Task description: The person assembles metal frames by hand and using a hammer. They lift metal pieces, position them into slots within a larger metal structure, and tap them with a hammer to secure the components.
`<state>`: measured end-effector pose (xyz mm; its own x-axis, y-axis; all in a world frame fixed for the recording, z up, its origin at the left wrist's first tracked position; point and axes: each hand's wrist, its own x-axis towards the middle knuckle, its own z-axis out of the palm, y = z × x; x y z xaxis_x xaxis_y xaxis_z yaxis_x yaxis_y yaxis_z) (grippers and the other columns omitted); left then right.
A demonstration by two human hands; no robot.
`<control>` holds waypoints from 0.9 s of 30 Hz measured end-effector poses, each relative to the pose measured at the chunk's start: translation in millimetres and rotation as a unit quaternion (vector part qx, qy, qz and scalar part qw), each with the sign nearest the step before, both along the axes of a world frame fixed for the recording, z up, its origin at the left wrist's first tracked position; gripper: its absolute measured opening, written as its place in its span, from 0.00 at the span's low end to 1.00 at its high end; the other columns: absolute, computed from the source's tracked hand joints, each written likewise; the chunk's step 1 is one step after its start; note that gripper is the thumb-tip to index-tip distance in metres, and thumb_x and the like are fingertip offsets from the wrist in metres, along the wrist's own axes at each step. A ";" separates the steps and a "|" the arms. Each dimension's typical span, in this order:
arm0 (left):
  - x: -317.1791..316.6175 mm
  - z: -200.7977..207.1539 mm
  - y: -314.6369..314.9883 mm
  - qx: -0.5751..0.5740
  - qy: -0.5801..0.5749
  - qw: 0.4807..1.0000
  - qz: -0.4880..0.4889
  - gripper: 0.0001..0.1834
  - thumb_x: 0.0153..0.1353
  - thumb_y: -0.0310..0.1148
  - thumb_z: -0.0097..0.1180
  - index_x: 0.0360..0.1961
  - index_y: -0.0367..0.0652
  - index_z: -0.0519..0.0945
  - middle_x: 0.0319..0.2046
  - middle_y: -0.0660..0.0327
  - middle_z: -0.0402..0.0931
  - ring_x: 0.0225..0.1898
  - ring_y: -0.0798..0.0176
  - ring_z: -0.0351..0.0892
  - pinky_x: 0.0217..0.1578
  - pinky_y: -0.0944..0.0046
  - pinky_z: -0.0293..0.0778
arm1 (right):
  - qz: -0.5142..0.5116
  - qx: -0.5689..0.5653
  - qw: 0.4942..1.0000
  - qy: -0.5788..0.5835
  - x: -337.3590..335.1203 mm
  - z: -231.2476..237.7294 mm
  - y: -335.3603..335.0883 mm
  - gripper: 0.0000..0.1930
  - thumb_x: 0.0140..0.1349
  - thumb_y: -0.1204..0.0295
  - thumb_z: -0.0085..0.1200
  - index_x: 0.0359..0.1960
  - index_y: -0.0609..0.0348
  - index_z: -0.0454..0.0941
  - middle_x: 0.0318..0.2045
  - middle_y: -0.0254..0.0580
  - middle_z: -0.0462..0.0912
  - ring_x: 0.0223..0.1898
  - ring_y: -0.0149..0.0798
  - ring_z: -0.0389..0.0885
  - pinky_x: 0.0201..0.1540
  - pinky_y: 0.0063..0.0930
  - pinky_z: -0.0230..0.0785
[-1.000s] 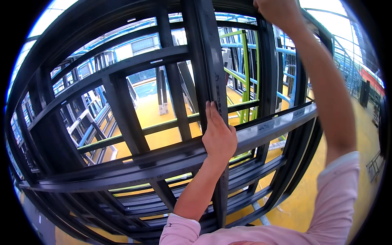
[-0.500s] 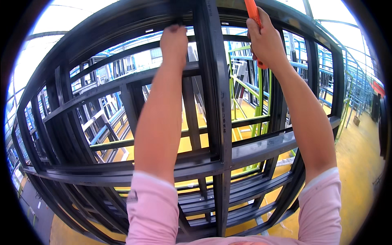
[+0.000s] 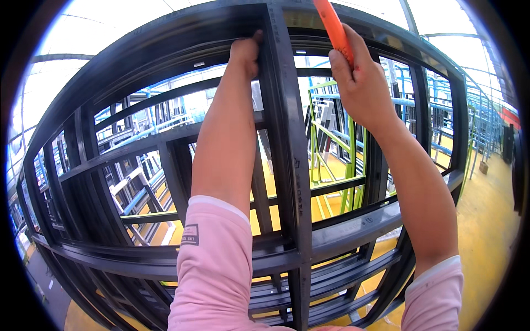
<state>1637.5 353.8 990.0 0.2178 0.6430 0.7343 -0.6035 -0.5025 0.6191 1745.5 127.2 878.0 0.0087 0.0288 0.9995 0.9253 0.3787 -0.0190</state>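
The right hand was closed around an orange tool that stuck up above it; it looked rigid and light, best held by that thick shaft. The left hand, blurred, was bent in beside the upright post; I couldn't tell whether it gripped anything. Below both hands spread the dark frame, probably stiff, heavy and rather slick, best taken by its side bars. A second earlier, the left hand had lain flat on the post, lower down.
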 end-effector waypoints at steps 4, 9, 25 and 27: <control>2.0 -0.1 -3.1 0.038 -0.042 0.998 -0.005 0.20 0.69 0.38 0.59 0.51 0.29 0.78 0.42 0.50 0.84 0.41 0.54 0.85 0.44 0.56 0.80 | 0.006 0.016 1.000 -0.012 -4.5 7.3 -1.1 0.20 0.77 0.60 0.46 0.66 0.52 0.67 0.26 0.38 0.79 0.24 0.29 0.78 0.30 0.28 0.69; -15.9 1.6 7.1 0.121 -0.037 0.991 0.040 0.20 0.68 0.37 0.60 0.50 0.29 0.79 0.43 0.50 0.84 0.41 0.56 0.85 0.46 0.58 0.78 | 0.272 0.134 0.952 -0.032 -11.0 14.0 -9.6 0.09 0.77 0.65 0.46 0.48 0.55 0.73 0.23 0.32 0.77 0.17 0.19 0.70 0.18 0.17 0.57; -6.4 7.2 -12.3 0.176 -0.069 0.979 0.076 0.21 0.63 0.36 0.65 0.48 0.26 0.81 0.38 0.52 0.85 0.38 0.64 0.81 0.44 0.65 0.74 | -0.122 -0.039 0.991 -0.034 1.4 36.0 -2.8 0.30 0.75 0.62 0.48 0.76 0.27 0.55 0.21 0.39 0.73 0.22 0.30 0.75 0.29 0.36 0.69; -8.1 7.2 2.6 0.185 -0.092 0.976 0.069 0.21 0.63 0.36 0.65 0.48 0.25 0.81 0.40 0.51 0.85 0.38 0.63 0.81 0.44 0.64 0.75 | -0.097 -0.083 0.992 -0.006 -8.7 42.4 -15.6 0.31 0.75 0.62 0.48 0.76 0.27 0.54 0.21 0.37 0.73 0.23 0.29 0.75 0.30 0.33 0.69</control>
